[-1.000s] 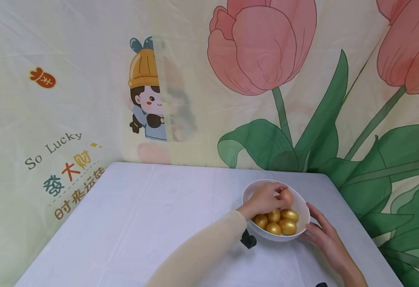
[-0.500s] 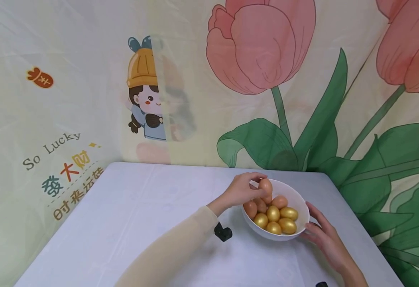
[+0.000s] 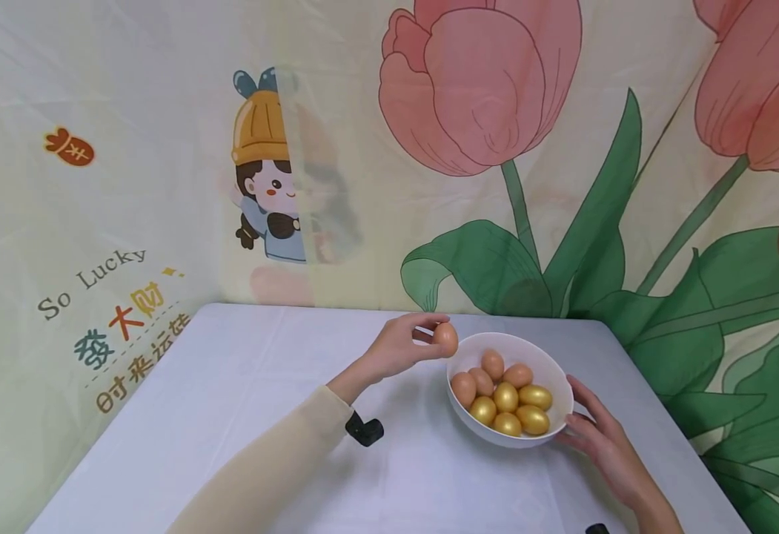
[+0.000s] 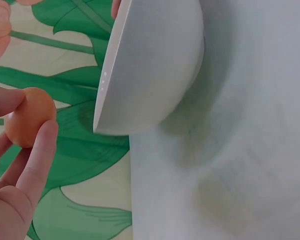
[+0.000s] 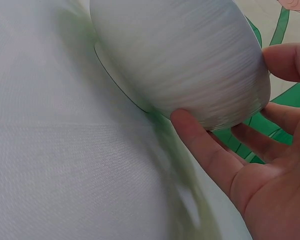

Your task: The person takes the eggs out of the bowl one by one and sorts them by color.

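Observation:
My left hand (image 3: 399, 346) pinches a brown egg (image 3: 445, 340) between thumb and fingertips, just outside the left rim of a white bowl (image 3: 556, 363). In the left wrist view, the same egg (image 4: 32, 117) is raised off to the side of the bowl (image 4: 155, 65). Inside the bowl lie several brown eggs (image 3: 492, 364) toward the back and left, with several golden eggs (image 3: 505, 397) in front of them. At the bowl's right side, my right hand (image 3: 602, 441) holds it, thumb and fingers spread round its outer wall (image 5: 190, 60).
A white cloth (image 3: 282, 386) covers the table, and the bowl stands toward its right back. Behind the table hangs a backdrop (image 3: 349, 133) printed with tulips and a cartoon figure. A black device (image 3: 365, 430) sits on my left wrist.
My left hand has lifted a brown egg out of the bowl and carried it left past the rim. The right hand has stayed at the bowl's side.

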{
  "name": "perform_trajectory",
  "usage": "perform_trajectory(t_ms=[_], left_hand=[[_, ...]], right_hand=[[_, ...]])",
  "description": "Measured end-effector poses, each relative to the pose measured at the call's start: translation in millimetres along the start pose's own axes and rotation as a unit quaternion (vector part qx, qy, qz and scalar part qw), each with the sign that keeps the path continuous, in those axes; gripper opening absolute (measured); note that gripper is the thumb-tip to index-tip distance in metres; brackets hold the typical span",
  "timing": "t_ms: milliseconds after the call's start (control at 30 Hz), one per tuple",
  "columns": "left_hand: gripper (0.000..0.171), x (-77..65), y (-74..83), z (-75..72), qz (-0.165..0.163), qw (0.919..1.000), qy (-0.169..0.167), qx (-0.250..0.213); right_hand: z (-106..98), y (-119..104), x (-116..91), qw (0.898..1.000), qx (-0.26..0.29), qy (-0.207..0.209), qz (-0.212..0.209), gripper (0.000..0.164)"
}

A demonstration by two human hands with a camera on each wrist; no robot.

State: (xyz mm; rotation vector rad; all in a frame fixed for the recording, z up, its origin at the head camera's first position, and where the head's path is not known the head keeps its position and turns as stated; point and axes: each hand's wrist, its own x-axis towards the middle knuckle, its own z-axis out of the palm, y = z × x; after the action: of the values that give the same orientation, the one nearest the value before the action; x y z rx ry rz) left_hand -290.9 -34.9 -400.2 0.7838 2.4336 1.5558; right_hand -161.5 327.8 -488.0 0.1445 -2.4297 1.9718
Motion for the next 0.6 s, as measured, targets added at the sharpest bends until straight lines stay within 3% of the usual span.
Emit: perform_trajectory(t_ms=[300,600], left_hand=[[0.05,-14.3,-19.2,-20.1,-0.019,0.9996,0.003,0.02],[0.05,-25.5,-46.8,-26.9,-0.058,0.9982,-0.006,0.016]], right_hand=[[0.8,-1.0,-0.7,1.0,0.004,-0.001,-0.011,0.063],[1.7,-1.2,-3.2,1.0,0.007,0.0,-0.018,0.063]])
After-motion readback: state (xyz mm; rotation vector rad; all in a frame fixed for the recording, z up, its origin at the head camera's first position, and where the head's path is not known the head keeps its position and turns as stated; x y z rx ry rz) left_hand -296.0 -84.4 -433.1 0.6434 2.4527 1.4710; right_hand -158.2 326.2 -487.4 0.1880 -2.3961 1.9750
